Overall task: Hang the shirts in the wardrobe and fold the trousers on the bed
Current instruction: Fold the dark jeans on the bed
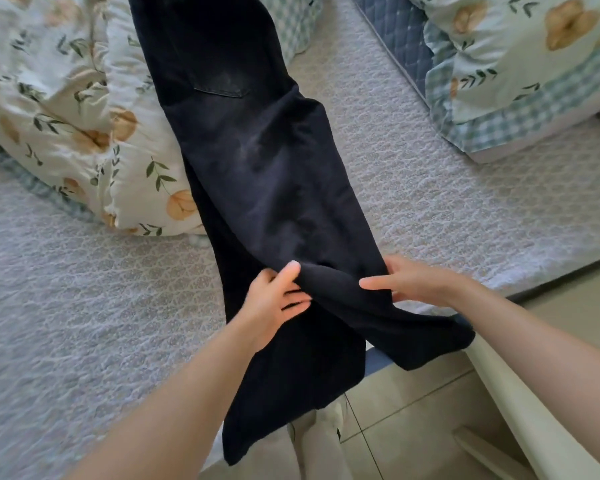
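- A pair of dark trousers [257, 161] is seen stretched lengthwise across the bed [430, 188], with a back pocket [219, 81] turned upward near the far end.
- The far part of the trousers is laid partly over a floral duvet [66, 109] bunched on the left; a floral pillow [520, 57] with a checked border is seen well apart on the right.
- The leg ends are draped over the near edge of the bed, above the tiled floor [413, 410].
- A raised fold in the upper leg is held between both hands, just inside the bed's edge.
- The fold's left side is pinched by the left hand [271, 306], thumb on top and fingers [293, 301] spread against the cloth below.
- The fold's right side is gripped by the right hand [420, 282], thumb laid across the top; its other fingers are mostly hidden behind the cloth.
- The upper leg is pulled out towards the right, apart from the lower leg.
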{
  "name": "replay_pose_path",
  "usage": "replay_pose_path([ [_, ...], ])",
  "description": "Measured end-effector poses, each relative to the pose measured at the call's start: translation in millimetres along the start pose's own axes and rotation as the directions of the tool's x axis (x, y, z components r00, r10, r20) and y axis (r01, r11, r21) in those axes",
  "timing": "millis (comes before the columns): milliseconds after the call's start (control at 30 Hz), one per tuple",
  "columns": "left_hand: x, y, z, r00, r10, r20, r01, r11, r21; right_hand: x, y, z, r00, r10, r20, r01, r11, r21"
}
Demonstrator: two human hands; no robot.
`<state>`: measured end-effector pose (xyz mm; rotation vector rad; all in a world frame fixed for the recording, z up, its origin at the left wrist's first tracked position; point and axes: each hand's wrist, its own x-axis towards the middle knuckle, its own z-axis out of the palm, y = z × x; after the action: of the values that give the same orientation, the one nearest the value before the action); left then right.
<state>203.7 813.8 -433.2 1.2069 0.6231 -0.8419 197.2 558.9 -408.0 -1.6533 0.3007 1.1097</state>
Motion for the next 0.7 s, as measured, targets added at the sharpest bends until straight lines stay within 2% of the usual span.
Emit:
replay_pose_path([
  [100,-13,-19,20,0.998,-0.014,0.065,-0.003,0.965,0.261,-4,-4,11,0.996,-0.073,-0.042,0.07,0.995,-0.074],
  [167,-16,-29,28,1.0,-0.003,0.03,-0.006,0.957,0.289,-9,-8,18,0.995,-0.097,-0.034,0.092,0.988,-0.128],
  [300,-22,-35,25,0.999,-0.036,-0.005,0.036,0.999,0.034,-23,-12,27,0.995,-0.103,-0.005,0.102,0.992,-0.076],
  [400,-32,-32,16,0.995,-0.098,-0.031,0.09,0.976,-0.199,-29,-6,24,0.996,-0.077,-0.047,0.077,0.997,-0.004],
  [533,-53,-29,-11,0.995,-0.094,-0.018,0.083,0.941,-0.328,-31,5,22,0.984,-0.087,-0.158,0.087,0.996,-0.007],
  [600,-58,-29,-23,0.992,-0.12,-0.048,0.105,0.963,-0.248,-34,8,28,0.985,-0.094,-0.142,0.102,0.994,0.049],
  [700,-62,-36,-33,0.983,-0.181,-0.004,0.181,0.983,-0.018,-37,11,43,0.997,-0.073,-0.003,0.073,0.994,0.08],
])
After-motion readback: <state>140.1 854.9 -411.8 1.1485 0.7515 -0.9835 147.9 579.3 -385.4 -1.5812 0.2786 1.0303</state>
